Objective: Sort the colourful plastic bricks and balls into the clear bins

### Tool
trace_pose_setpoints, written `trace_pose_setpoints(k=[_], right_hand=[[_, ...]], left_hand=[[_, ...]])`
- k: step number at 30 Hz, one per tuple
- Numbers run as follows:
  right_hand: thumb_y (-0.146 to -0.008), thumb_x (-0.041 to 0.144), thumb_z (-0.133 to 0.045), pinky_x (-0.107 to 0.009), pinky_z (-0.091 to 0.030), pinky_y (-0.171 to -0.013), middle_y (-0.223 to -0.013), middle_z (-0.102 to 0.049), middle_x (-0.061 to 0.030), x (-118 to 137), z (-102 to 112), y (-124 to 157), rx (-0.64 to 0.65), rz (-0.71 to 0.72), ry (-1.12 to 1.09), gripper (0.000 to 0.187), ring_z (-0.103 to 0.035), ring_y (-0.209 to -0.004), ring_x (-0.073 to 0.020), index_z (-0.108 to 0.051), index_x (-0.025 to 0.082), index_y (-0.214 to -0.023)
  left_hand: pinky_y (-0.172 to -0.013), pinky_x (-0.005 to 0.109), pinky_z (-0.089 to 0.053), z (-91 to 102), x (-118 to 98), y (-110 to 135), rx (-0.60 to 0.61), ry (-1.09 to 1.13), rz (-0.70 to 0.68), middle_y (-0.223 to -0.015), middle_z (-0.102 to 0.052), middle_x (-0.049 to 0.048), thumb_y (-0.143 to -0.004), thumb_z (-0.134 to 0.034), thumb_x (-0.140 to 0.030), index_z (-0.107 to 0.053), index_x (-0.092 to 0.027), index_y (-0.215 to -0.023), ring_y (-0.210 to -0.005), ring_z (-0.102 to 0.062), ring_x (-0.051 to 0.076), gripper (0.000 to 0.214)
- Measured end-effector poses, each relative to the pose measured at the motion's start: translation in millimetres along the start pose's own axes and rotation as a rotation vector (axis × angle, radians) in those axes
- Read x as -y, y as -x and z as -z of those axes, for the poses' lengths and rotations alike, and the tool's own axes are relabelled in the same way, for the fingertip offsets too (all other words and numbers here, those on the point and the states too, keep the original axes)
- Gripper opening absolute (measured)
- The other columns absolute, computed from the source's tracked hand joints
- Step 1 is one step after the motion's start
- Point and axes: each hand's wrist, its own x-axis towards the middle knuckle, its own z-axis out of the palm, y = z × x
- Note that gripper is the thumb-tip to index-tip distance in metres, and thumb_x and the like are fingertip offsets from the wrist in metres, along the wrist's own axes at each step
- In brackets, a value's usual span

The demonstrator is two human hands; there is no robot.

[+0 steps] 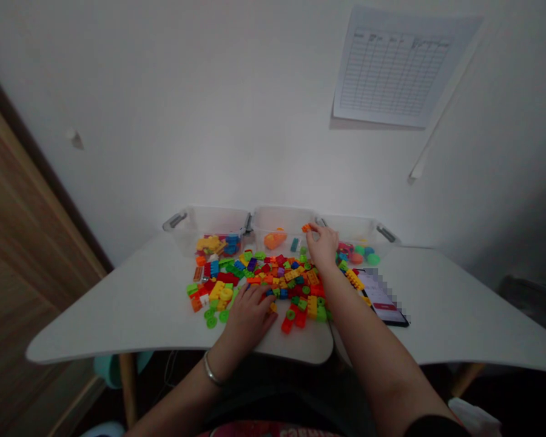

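My right hand (322, 243) is raised at the near rim of the middle clear plastic bin (284, 213), its fingers pinching a small orange toy brick (306, 228). Inside that bin lie a larger orange piece (274, 239) and a few small pieces. My left hand (251, 308) rests palm down with fingers spread at the front of a pile of colourful toy bricks (295, 274). A yellow piece (272, 308) shows beside its thumb; whatever lies beneath the palm is hidden.
The left bin (218, 217) holds yellow and blue pieces; the right bin (352, 224) holds pink, green and orange ones. A tablet (386, 297) lies right of the pile. The white table (131, 303) meets a wall bearing a printed sheet (398, 73).
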Motion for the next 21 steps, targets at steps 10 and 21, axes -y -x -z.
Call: trace_pose_setpoints(k=[10, 21], right_hand=[[-0.078, 0.031, -0.05, -0.048, -0.035, -0.104, -0.102, -0.07, -0.008, -11.8, -2.4, 1.0, 0.054, 0.1, -0.119, 0.038, -0.05, -0.115, -0.0271, -0.065, 0.016, -0.11], [-0.083, 0.026, -0.053, -0.048, -0.029, -0.112, -0.127, -0.06, -0.012, 37.3, 40.4, 58.8, 0.222, 0.376, -0.076, 0.046, -0.039, -0.13, -0.0277, -0.054, 0.014, -0.127]], left_hand=[[-0.099, 0.051, -0.043, -3.9, 3.2, 1.4, -0.055, 0.01, -0.063, -0.114, -0.068, 0.0076, -0.078, -0.064, -0.022, -0.069, -0.022, -0.098, -0.105, -0.06, 0.026, 0.021], [-0.092, 0.045, -0.046, 0.9, -0.9, -3.5, -0.068, -0.035, -0.077, -0.085, -0.066, 0.0044, -0.082, -0.06, -0.023, -0.066, -0.021, -0.089, -0.085, -0.058, 0.022, 0.01]])
